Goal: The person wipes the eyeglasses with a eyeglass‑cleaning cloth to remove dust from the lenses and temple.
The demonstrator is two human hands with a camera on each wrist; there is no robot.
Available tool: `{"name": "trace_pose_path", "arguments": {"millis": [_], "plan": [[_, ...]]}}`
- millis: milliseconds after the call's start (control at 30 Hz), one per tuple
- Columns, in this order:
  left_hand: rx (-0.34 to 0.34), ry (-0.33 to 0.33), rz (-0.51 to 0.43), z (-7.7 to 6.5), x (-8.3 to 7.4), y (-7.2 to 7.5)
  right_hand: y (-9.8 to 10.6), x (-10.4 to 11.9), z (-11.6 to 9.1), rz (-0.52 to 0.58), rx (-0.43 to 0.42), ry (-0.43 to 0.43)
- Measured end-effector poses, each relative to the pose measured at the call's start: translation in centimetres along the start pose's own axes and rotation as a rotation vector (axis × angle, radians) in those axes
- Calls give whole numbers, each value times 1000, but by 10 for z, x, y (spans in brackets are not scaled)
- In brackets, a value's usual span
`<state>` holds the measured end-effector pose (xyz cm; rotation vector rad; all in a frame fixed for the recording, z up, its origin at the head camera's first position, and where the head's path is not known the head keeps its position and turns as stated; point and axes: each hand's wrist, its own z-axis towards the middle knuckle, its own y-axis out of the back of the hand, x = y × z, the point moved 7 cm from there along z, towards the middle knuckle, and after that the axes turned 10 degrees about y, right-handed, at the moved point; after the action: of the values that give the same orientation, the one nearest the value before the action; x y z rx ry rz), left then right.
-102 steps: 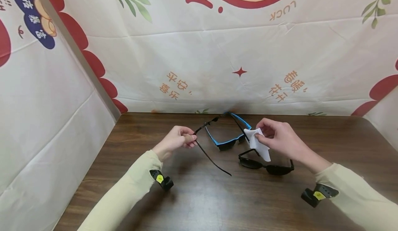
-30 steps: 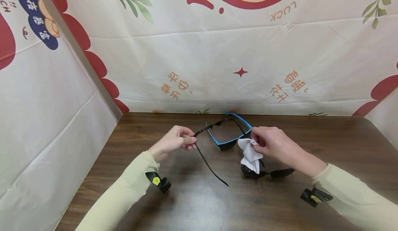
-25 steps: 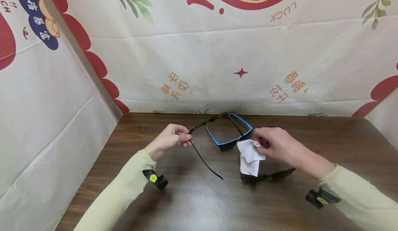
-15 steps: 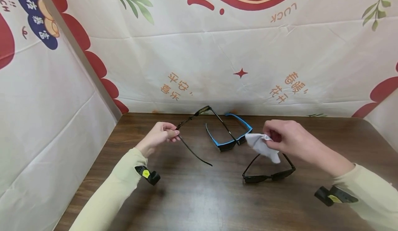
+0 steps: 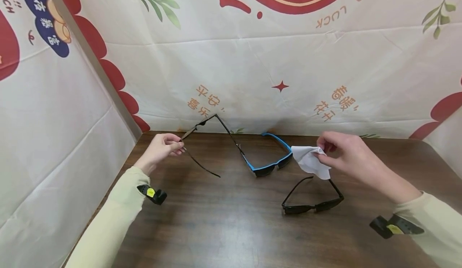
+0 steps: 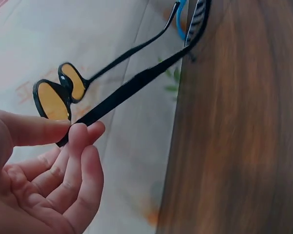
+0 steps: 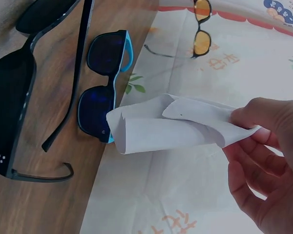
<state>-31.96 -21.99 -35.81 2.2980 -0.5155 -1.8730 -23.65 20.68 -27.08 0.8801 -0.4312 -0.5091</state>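
My left hand [image 5: 160,149] pinches a pair of glasses [image 6: 51,100] at one corner, where the temple meets the frame. They have a thin black frame and yellow-tinted lenses, with both temples unfolded. One temple overlaps the blue sunglasses [image 5: 265,169] in the head view. Between thumb and fingers, my right hand [image 5: 344,151] pinches a white cleaning cloth [image 7: 161,129], which hangs loosely folded. Below that cloth, black sunglasses [image 5: 326,205] lie on the table, temples spread toward the back. The blue pair, dark-lensed, lies farther back between the hands.
The brown wooden table [image 5: 231,228] ends at a white printed cloth backdrop [image 5: 238,67]. A similar cloth wall [image 5: 54,139] rises along the left side. Each sleeve carries a small black wrist camera [image 5: 157,195].
My left hand has moved left and back, lifting the glasses away from the cloth. My right hand has drawn right with the cloth, uncovering the black sunglasses, which sit slightly nearer than at first.
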Motion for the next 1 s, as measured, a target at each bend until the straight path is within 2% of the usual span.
{"name": "trace_pose_path", "arguments": {"millis": [167, 333, 400, 500, 600, 700, 833, 1000], "plan": [[-60, -53, 94, -11, -10, 21, -2, -4, -3, -13, 3, -5], [-147, -87, 190, -20, -20, 30, -2, -9, -6, -20, -7, -17], [-195, -117, 279, -25, -25, 31, -3, -10, -7, -19, -13, -18], [-282, -200, 451, -32, -33, 28, -4, -12, -8, -9, -19, -18], [-316, -289, 553, -37, -41, 17, -6, -14, -11, -5, -19, -25], [-299, -367, 608, -40, -45, 3, -8, -15, -13, -2, -15, -30], [-235, -449, 690, -44, -46, -16, -9, -17, -16, 2, -14, -37], [-140, -494, 794, -44, -39, -36, -7, -21, -19, -10, -17, -53]]}}
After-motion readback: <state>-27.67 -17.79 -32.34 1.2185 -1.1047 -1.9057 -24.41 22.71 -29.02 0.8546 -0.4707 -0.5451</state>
